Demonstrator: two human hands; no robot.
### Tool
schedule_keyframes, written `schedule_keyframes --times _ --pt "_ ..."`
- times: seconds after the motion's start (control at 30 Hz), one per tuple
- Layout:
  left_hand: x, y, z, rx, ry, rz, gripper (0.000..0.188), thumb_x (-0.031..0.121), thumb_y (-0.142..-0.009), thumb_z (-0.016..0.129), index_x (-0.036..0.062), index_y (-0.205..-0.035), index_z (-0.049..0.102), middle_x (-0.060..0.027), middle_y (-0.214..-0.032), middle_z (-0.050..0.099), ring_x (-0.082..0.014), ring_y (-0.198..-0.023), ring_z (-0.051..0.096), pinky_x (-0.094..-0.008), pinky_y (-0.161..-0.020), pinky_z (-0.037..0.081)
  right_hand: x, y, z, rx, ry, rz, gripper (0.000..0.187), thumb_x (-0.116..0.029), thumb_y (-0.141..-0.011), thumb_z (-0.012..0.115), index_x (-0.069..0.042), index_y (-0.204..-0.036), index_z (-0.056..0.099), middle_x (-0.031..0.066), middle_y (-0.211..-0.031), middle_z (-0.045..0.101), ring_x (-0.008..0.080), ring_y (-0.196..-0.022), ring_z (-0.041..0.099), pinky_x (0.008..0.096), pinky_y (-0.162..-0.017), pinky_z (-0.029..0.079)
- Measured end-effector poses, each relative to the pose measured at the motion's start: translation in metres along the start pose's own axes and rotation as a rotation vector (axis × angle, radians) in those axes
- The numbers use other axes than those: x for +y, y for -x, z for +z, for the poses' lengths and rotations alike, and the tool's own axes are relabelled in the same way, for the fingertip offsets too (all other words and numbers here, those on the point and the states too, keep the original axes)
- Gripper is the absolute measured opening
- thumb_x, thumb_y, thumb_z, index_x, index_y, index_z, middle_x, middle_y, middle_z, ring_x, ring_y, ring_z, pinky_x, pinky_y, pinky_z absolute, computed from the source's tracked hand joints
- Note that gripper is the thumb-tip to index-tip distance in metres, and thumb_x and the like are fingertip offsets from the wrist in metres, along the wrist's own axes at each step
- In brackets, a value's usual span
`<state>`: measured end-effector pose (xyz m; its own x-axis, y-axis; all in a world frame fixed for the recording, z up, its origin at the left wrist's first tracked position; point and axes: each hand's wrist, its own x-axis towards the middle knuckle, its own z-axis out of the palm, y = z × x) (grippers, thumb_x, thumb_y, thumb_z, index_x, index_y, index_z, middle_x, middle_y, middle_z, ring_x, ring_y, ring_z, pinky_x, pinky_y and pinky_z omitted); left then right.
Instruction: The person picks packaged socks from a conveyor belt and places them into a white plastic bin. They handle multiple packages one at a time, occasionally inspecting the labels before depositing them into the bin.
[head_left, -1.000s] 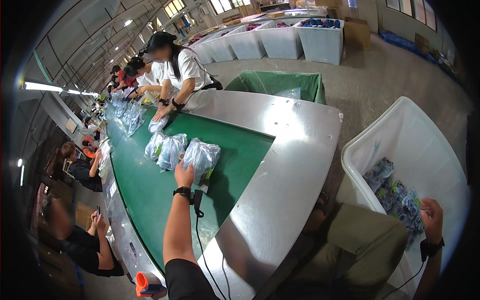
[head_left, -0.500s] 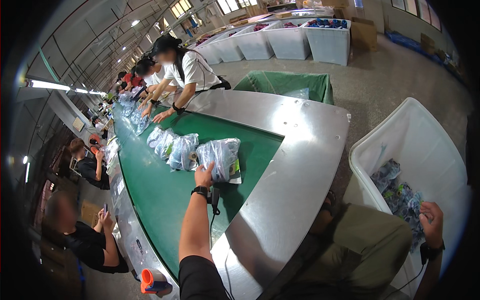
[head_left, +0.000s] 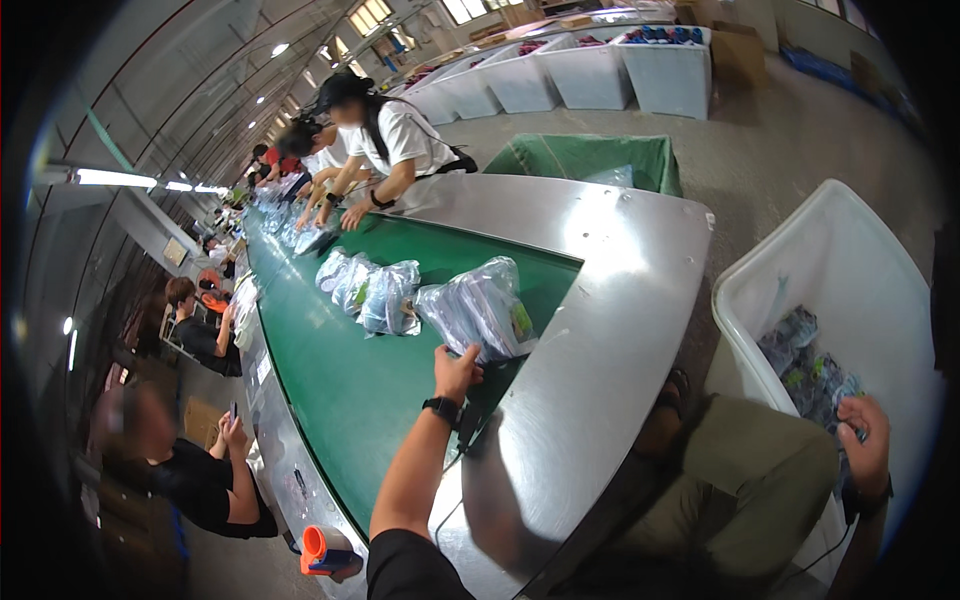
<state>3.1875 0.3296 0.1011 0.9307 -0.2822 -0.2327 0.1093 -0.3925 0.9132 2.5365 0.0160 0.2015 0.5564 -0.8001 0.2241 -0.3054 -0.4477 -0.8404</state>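
Observation:
My left hand (head_left: 458, 372) is closed on the near lower edge of a clear plastic bag of flat, light-coloured goods (head_left: 478, 310). The bag is tilted over the green conveyor belt (head_left: 345, 400), close to its metal border. Just left of it, another row of clear bagged goods (head_left: 388, 300) rests on the belt. My right hand (head_left: 866, 440) is down in a white plastic bin (head_left: 850, 250) at my right. Its fingers are curled beside the dark and green bagged goods (head_left: 800, 365) in there; what they hold is hidden.
A wide metal edge (head_left: 600, 300) borders the belt. Two people in white (head_left: 405, 140) handle bags farther up; a person in black (head_left: 205, 480) stands left. An orange cup (head_left: 325, 550) sits on the left ledge. A green-covered container (head_left: 590, 160) and white bins (head_left: 670, 80) stand beyond.
My left hand has drawn the nearest bag right and away from the other bags, tilting it. The view has turned slightly. My right hand stays at the bagged goods in the bin.

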Motion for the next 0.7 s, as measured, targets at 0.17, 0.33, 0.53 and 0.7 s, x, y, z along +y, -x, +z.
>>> schedule_keyframes --times 0.17,0.33,0.53,0.7 --pt "-0.011 0.056 -0.024 -0.342 0.320 0.126 0.067 0.014 -0.099 0.064 0.0108 -0.150 0.021 -0.0186 -0.120 0.066 -0.0258 -0.102 0.070 -0.0397 -0.074 0.061 -0.035 -0.016 0.012 -0.115 0.030 -0.006 0.039 0.000 -0.080 0.063 0.005 -0.119 0.063 0.0141 -0.107 0.064 0.0227 -0.098 0.065 0.0332 -0.089 0.051" --pt "-0.008 0.084 -0.040 -0.524 0.705 -0.062 0.059 0.043 -0.107 0.043 0.0098 -0.154 0.033 -0.0190 -0.140 0.056 -0.0347 -0.117 0.065 -0.0495 -0.087 0.062 -0.055 -0.029 0.026 -0.165 0.060 -0.078 0.039 -0.002 -0.078 0.064 0.005 -0.117 0.065 0.0153 -0.104 0.067 0.0244 -0.096 0.066 0.0330 -0.086 0.052" --pt "-0.005 0.085 -0.015 -0.420 0.410 -0.026 0.059 0.048 -0.105 0.047 0.0093 -0.149 0.041 -0.0160 -0.139 0.059 -0.0335 -0.124 0.062 -0.0491 -0.103 0.054 -0.069 -0.037 0.040 -0.240 0.033 -0.120 0.039 0.000 -0.078 0.065 0.005 -0.117 0.065 0.0155 -0.107 0.067 0.0237 -0.097 0.065 0.0330 -0.087 0.051" --pt "0.012 0.083 0.009 -0.456 0.623 -0.074 0.057 0.024 -0.099 0.056 0.0110 -0.150 0.035 -0.0134 -0.142 0.052 -0.0312 -0.126 0.059 -0.0458 -0.100 0.054 -0.093 -0.039 0.055 -0.310 0.028 -0.179 0.037 -0.002 -0.084 0.071 0.000 -0.120 0.067 0.0135 -0.112 0.067 0.0251 -0.101 0.067 0.0356 -0.089 0.053"
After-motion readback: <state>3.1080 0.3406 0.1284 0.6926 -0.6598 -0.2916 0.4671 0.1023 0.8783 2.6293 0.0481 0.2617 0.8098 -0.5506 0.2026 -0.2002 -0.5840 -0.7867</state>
